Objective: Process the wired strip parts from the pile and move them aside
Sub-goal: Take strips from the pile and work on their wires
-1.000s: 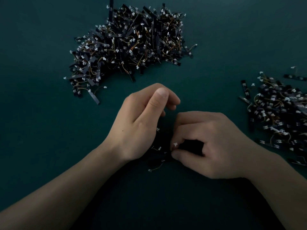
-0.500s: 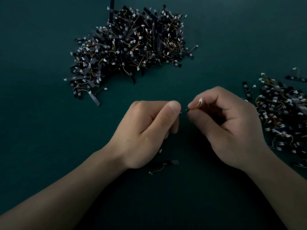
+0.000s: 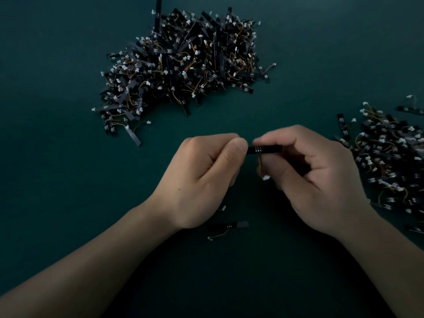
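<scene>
While the left hand (image 3: 202, 177) pinches one end of a short black wired strip part (image 3: 263, 149) between its thumb and curled forefinger, the right hand (image 3: 316, 180) grips the other end, fingers curled over it and thumb beneath. The part lies level between the two hands, raised above the dark green table (image 3: 57, 157), with three small pale contacts showing near its left end. A small white connector (image 3: 266, 177) shows just below it against the right thumb; the wire joining them is mostly hidden. Near the heel of the left hand a loose strip (image 3: 227, 225) lies flat on the table, a thin wire with a white plug curling out beneath it. Farther off, toward the top centre, the large pile (image 3: 183, 63) of tangled black strips, orange-yellow wires and white plugs sits well apart from both hands. At the right edge, near the back of the right hand, a second heap (image 3: 390, 161) of the same parts spreads more loosely and is partly cut off by the frame.
</scene>
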Demonstrator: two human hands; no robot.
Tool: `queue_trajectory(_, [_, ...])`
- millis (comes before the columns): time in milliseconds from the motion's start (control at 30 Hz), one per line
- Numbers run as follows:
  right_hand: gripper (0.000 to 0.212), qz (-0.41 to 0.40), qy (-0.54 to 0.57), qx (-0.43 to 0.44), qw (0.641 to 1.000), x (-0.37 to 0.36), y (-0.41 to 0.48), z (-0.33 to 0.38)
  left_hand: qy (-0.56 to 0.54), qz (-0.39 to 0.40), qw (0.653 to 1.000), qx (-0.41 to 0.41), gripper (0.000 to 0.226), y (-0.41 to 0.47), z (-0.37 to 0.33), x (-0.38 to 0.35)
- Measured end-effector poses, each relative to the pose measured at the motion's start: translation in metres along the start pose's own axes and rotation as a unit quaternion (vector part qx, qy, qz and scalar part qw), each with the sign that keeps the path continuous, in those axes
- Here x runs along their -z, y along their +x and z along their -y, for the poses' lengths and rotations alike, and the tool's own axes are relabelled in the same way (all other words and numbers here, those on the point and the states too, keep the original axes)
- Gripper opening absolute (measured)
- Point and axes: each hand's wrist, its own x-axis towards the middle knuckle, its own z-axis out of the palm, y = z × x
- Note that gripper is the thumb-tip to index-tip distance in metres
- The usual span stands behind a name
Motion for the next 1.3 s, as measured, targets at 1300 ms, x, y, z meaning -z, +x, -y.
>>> queue_trajectory(1300, [0.033,0.061,0.008,-0.048,0.997,0.0004,0.0013,0.0006,0.049,0.006,0.999,0.007,0.033,-0.0012,-0.0096,-0.0014])
